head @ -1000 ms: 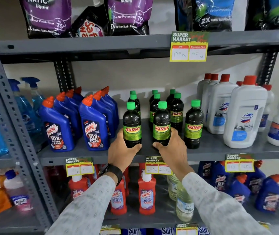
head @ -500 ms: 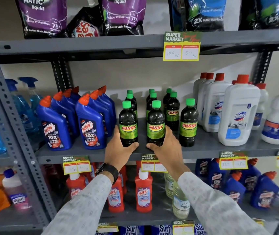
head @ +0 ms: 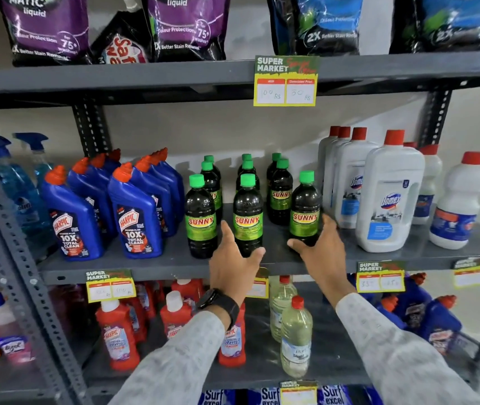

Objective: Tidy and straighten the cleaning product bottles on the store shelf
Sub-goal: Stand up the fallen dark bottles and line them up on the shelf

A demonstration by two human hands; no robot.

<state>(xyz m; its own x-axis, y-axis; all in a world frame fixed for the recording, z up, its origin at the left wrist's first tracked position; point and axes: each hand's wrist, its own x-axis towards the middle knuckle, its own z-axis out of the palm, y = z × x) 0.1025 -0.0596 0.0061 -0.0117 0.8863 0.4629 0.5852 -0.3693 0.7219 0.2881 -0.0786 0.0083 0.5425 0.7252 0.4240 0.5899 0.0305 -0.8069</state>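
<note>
Dark Sunny bottles with green caps stand in three rows on the grey middle shelf (head: 145, 266). My left hand (head: 233, 258) wraps the base of the middle front Sunny bottle (head: 247, 209), thumb on its right side. My right hand (head: 320, 249) cups the base of the right front Sunny bottle (head: 304, 206). The left front Sunny bottle (head: 201, 220) stands free and upright. All three front labels face forward. More Sunny bottles stand behind them.
Blue Harpic bottles (head: 135, 217) stand left of the Sunny group, white Domex bottles (head: 387, 200) close on the right. Blue spray bottles (head: 14, 182) sit far left. Red Harpic bottles (head: 116, 337) and clear bottles (head: 295, 337) fill the shelf below. Detergent pouches (head: 189, 24) sit above.
Both hands have shifted one bottle to the right: the left from the left front bottle to the middle one, the right from the middle one to the right one.
</note>
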